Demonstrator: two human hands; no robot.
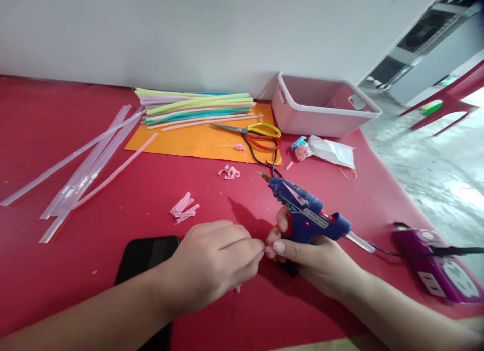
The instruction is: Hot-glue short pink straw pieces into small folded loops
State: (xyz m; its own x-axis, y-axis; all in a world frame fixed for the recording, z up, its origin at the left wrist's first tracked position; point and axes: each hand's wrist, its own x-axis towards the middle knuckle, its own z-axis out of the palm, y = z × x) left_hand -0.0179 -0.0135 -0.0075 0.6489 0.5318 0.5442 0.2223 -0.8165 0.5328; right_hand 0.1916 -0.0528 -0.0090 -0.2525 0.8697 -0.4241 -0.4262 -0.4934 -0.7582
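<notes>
My right hand (313, 260) is wrapped round the grip of a blue hot glue gun (306, 210), whose nozzle points up and to the left. My left hand (215, 262) is closed in a pinch on a small pink straw piece (269, 250), held between both hands' fingertips just left of the gun's handle. Another pink bit (238, 289) shows under the left hand. Short cut pink straw pieces (184, 208) lie on the red table (56, 250) ahead of the left hand, and curled pink bits (229, 172) lie farther off.
Clear glue sticks (79, 174) lie at the left. Coloured straws (196, 106) and scissors (257, 134) rest on an orange sheet (181, 141). A white bin (321, 106) stands at the back right. A black phone (145, 255) and a purple power strip (438, 265) are near.
</notes>
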